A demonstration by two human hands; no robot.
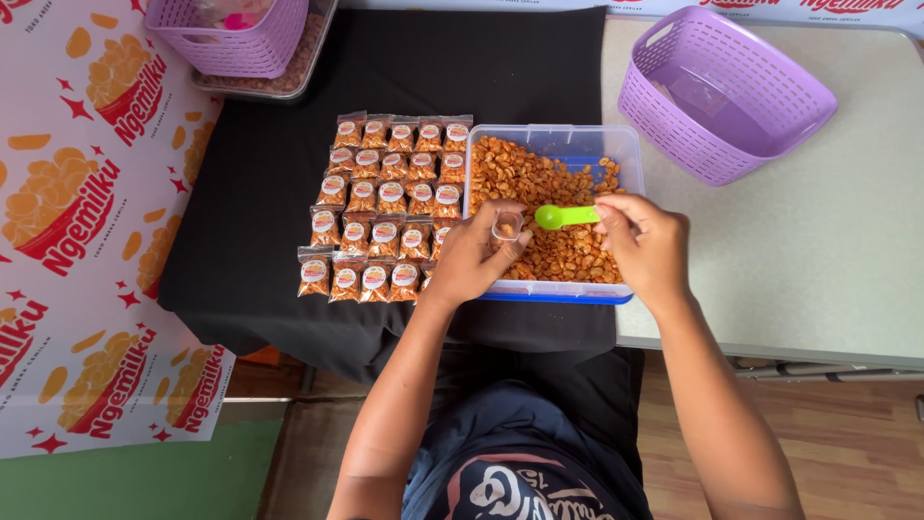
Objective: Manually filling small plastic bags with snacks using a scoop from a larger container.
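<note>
Over the clear tub (553, 140) of orange snacks, the left hand (472, 255) pinches a small clear bag (506, 225) open-mouthed, while at its three o'clock the right hand (645, 241) grips a green spoon (563, 216) level, fingertips closed on its handle.

The spoon (566, 216) is glossy green plastic. The box (555, 141) holding the snacks is clear, smooth plastic with a blue base. The small bag (506, 227) in the left hand (474, 258) is thin transparent film, and the filled packets (380, 207) shine the same way. The cloth (289, 164) under them is black and matt. The far right basket (722, 91) is lilac plastic with a woven pattern. The table (818, 260) looks smooth, pale and matt. The floor (847, 433) is wood.
</note>
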